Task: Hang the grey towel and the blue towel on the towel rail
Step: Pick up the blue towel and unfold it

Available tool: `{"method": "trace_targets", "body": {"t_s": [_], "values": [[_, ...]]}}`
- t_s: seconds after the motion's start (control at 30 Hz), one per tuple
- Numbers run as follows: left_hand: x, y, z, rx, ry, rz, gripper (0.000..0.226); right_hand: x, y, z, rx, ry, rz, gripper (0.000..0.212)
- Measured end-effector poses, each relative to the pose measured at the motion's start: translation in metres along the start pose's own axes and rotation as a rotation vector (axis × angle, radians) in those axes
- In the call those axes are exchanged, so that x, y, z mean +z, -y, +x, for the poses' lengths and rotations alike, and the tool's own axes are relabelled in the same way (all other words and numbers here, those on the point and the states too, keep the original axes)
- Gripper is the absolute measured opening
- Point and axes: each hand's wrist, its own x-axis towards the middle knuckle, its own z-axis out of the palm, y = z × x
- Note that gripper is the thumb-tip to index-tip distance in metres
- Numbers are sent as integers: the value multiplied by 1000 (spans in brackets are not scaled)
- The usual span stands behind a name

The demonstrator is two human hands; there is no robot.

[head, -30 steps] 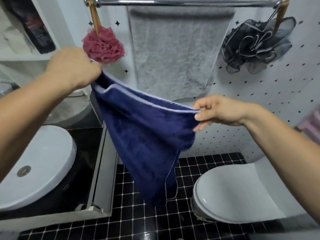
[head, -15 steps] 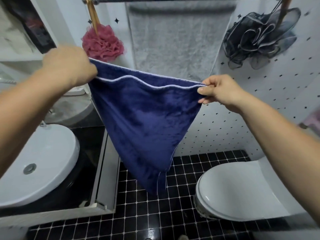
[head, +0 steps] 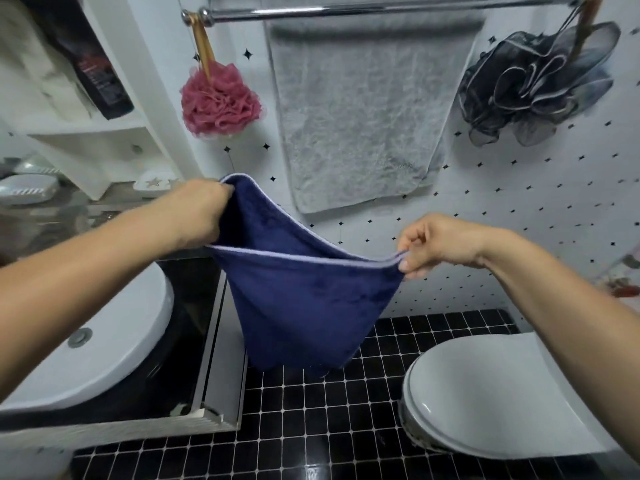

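Note:
The grey towel (head: 360, 112) hangs over the chrome towel rail (head: 311, 12) at the top of the wall. Below it I hold the blue towel (head: 304, 299) stretched between both hands, its white-trimmed top edges sagging and its body drooping toward the floor. My left hand (head: 197, 213) grips the towel's left corner in a fist. My right hand (head: 433, 244) pinches the right corner between thumb and fingers. The blue towel is well beneath the rail and apart from the grey towel.
A pink bath pouf (head: 221, 102) hangs from the rail's left end and a dark pouf (head: 540, 88) from its right end. A white sink (head: 114, 344) lies at the lower left, a closed toilet (head: 491, 396) at the lower right, black tiled floor (head: 311, 427) between.
The view has tilted up, so both hands and the blue towel sit lower in the frame. The right hand has dropped below the left, and the top edge sags more.

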Motion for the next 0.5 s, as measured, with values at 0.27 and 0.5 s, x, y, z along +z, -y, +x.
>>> {"method": "trace_targets", "body": {"t_s": [0.27,0.5], "values": [[-3,9,13,-123,-139,-153,24,18,4,19,-119,-28,83,15],[-5,9,5,-165,-161,-235,26,-3,0,17,-72,-484,251,15]]}}
